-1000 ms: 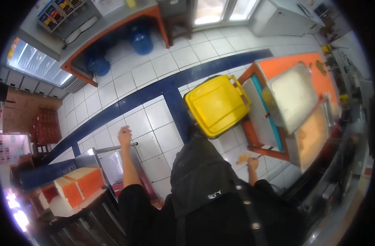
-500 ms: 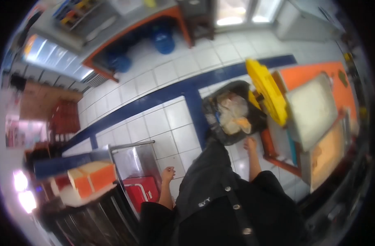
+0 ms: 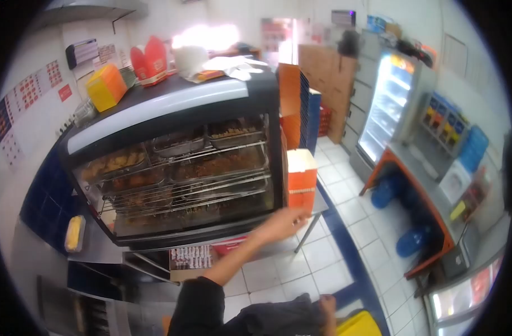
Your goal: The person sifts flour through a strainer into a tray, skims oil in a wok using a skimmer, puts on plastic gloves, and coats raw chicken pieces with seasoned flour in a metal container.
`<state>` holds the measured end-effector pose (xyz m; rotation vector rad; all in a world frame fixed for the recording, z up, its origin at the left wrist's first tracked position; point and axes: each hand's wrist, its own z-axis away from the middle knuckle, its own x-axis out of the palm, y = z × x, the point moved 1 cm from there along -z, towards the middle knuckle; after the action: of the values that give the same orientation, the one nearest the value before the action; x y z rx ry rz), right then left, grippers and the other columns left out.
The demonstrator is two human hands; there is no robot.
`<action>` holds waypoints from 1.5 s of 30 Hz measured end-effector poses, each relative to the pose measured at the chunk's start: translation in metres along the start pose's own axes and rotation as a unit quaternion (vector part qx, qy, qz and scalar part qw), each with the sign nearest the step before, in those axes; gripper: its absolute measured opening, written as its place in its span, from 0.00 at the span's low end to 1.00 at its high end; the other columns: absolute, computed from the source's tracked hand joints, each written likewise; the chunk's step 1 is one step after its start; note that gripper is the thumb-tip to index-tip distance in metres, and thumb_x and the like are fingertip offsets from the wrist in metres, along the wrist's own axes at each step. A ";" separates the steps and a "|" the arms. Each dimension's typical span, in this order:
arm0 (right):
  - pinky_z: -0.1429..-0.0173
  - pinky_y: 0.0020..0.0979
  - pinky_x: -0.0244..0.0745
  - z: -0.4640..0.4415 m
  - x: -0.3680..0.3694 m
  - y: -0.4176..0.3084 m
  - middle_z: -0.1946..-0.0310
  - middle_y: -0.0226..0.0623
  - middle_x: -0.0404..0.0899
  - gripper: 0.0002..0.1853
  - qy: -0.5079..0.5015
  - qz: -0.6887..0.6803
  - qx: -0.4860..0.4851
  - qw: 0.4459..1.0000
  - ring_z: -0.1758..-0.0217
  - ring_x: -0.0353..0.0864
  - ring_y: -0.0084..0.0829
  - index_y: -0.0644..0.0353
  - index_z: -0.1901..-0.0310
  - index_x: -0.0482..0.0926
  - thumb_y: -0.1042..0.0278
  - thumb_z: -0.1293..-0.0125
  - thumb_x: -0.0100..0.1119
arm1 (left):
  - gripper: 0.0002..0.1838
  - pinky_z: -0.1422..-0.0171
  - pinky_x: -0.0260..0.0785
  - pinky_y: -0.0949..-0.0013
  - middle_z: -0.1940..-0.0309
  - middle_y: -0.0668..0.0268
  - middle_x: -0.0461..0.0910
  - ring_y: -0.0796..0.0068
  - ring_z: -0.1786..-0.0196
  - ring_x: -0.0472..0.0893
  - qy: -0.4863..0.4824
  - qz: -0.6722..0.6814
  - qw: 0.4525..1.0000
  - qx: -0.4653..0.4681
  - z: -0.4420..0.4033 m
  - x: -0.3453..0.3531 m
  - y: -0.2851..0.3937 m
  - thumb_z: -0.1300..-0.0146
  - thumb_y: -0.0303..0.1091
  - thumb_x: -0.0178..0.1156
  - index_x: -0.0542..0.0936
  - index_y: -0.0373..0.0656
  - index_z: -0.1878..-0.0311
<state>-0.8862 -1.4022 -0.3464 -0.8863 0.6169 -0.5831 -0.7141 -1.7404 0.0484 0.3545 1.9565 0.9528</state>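
Reaching out, left hand (image 3: 290,223) near orange box (image 3: 302,178); right hand (image 3: 327,308) near yellow lid (image 3: 360,326). Whether hands spread or pinch, not clear. Unlike before, food cabinet (image 3: 161,120) faces camera.

Has a white-tiled floor (image 3: 267,275) crossed by a blue band (image 3: 345,241), pale walls (image 3: 43,130), posters (image 3: 35,89) at left, an orange-framed bench (image 3: 410,173), a lit glass-fronted fridge (image 3: 387,109), white glare (image 3: 205,37) beyond.

Two blue jugs (image 3: 414,241) sit beneath an orange-edged counter (image 3: 432,196). A lit glass-door refrigerator (image 3: 386,109) stands beside its far end.
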 end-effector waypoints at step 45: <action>0.55 0.28 0.76 0.036 0.260 -0.539 0.59 0.38 0.81 0.15 -0.473 0.079 -0.382 0.790 0.57 0.80 0.28 0.66 0.50 0.78 0.65 0.31 0.59 | 0.17 0.51 0.67 0.71 0.59 0.64 0.72 0.75 0.57 0.73 0.518 0.043 0.836 -0.175 -0.004 -0.087 -0.029 0.36 0.31 0.60 0.74 0.38 0.45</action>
<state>-0.7947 -1.8343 0.0591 -1.7013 -0.0470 0.3556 -0.6663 -1.8114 0.0804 -0.3982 2.6237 1.7690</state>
